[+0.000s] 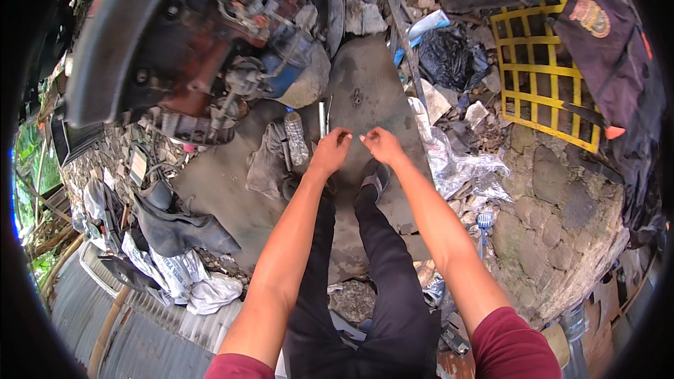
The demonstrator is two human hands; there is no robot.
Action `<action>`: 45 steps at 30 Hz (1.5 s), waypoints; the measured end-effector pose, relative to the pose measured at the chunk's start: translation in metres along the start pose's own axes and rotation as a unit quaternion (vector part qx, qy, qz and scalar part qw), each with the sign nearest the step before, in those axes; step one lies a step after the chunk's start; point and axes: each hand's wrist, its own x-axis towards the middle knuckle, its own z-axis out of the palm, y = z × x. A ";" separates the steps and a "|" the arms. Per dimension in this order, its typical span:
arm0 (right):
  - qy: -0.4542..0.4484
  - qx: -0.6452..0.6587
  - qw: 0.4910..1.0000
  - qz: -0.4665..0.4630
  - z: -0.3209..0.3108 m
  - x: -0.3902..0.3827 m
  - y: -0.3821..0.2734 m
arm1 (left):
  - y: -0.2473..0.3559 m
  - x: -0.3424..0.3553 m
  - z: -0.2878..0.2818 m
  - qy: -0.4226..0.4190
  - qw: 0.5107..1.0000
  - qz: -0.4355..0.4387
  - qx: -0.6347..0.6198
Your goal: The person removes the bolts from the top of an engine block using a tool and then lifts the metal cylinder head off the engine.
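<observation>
Both my hands are held close together, a small gap apart, above a dark, dirty mat (375,91). My left hand (331,151) has its fingers curled in, with the thumb near the fingertips. Whatever may be in it is too small to make out. Facing it, my right hand (382,144) is curled in a pinch, and its contents cannot be made out either. A thin silvery rod (322,119) lies just beyond my left hand. To the left of that hand are a crumpled clear plastic bottle (295,139) and a dark grey cloth (267,165).
At upper left is a rusty vehicle part with machinery (247,74). A yellow metal grid (537,70) with a dark garment (604,35) hung on it stands at right, above a rough stone block (547,224). Clear plastic sheeting (456,161) and a black bag (449,56) lie among rubble.
</observation>
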 end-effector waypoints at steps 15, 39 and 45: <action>-0.014 0.703 0.704 0.099 -0.056 -0.232 -0.260 | 0.215 -0.181 -0.282 0.414 0.860 0.269 -0.130; 0.228 -0.020 0.854 -0.467 0.013 -0.144 -0.601 | 0.188 -0.061 -0.360 0.618 0.694 0.208 -0.306; 0.124 -0.074 0.829 -0.540 -0.015 -0.139 -0.607 | 0.204 -0.075 -0.359 0.621 0.708 0.192 -0.277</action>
